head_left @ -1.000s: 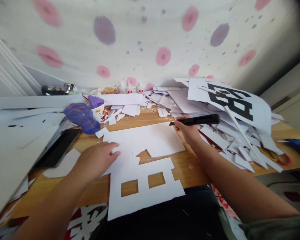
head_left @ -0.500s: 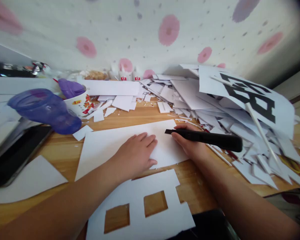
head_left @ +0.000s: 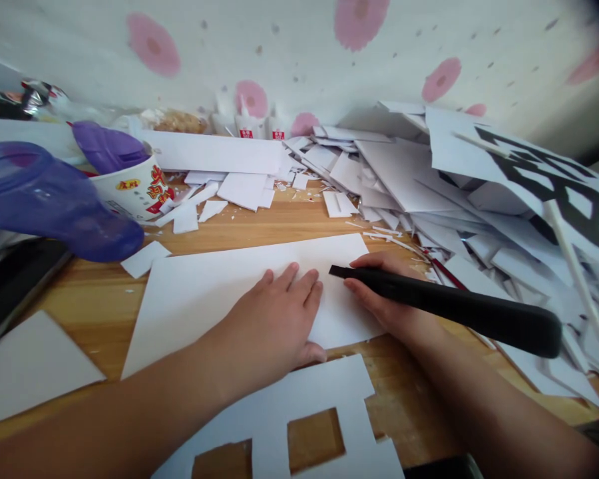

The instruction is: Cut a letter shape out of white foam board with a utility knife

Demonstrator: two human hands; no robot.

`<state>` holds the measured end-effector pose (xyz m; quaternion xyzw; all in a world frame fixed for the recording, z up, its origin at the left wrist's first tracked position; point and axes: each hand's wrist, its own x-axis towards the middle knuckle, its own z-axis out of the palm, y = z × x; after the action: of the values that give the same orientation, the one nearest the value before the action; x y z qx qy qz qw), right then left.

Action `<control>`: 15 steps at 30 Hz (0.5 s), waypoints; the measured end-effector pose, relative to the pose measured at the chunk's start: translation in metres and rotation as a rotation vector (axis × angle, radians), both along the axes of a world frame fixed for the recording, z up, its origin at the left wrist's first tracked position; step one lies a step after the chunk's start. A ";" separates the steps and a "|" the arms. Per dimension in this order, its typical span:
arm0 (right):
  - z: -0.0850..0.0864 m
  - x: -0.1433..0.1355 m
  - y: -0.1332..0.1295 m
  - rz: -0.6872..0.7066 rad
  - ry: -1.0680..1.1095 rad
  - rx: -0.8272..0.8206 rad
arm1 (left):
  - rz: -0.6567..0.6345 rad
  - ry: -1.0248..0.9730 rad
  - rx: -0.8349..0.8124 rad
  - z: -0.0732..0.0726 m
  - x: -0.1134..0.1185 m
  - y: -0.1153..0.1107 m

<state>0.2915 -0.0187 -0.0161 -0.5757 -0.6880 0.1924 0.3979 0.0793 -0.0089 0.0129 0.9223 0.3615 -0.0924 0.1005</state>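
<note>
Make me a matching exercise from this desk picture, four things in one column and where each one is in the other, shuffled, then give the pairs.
Things:
1. black cutter
2. white sheet
3. purple bottle
4. cut-out piece with square holes

Places:
A. lying on its side at the left, by the printed cup
B. nearest the camera, at the table's front edge
C. held in the right hand
D. flat under the left hand

Pairs: 1-C, 2-D, 3-A, 4-B
</note>
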 end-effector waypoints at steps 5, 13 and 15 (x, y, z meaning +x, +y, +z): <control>0.002 -0.001 0.000 0.002 -0.031 -0.003 | -0.022 0.023 0.004 0.000 0.000 0.001; 0.007 -0.001 0.004 0.065 -0.075 0.011 | -0.022 0.024 0.030 0.003 0.000 -0.001; 0.007 -0.001 0.005 0.086 -0.087 0.008 | -0.006 0.034 0.024 0.002 0.001 -0.002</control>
<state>0.2909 -0.0133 -0.0093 -0.5519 -0.7295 0.1813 0.3611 0.0805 -0.0105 0.0150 0.9229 0.3613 -0.1042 0.0830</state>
